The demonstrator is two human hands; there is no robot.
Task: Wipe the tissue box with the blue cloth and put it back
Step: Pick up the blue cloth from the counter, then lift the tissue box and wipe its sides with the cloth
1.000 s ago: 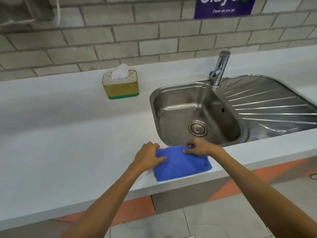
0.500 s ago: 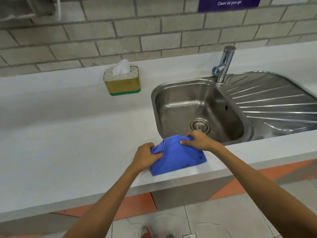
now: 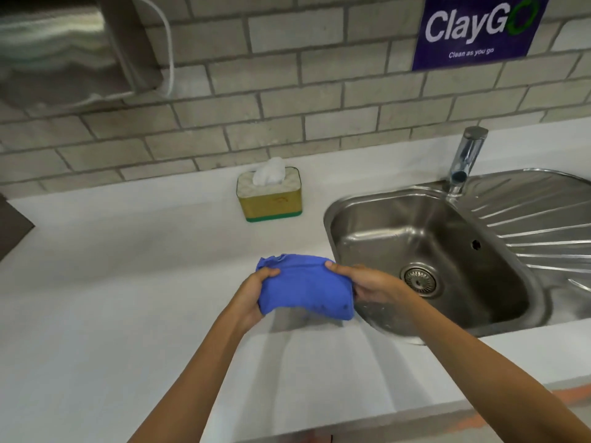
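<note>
Blue cloth (image 3: pixel 303 289) off the counter (image 3: pixel 128 298), gripped between left hand (image 3: pixel 254 294) fingers and right hand (image 3: pixel 372 284) fingers.

blue cloth (image 3: pixel 303 290) lifted off counter (image 3: pixel 128 314) (now bunched), both hands raised

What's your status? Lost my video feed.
Both hands, left and right, gripping cloth above counter. Tissue box untouched by wall. Path clear.
</note>
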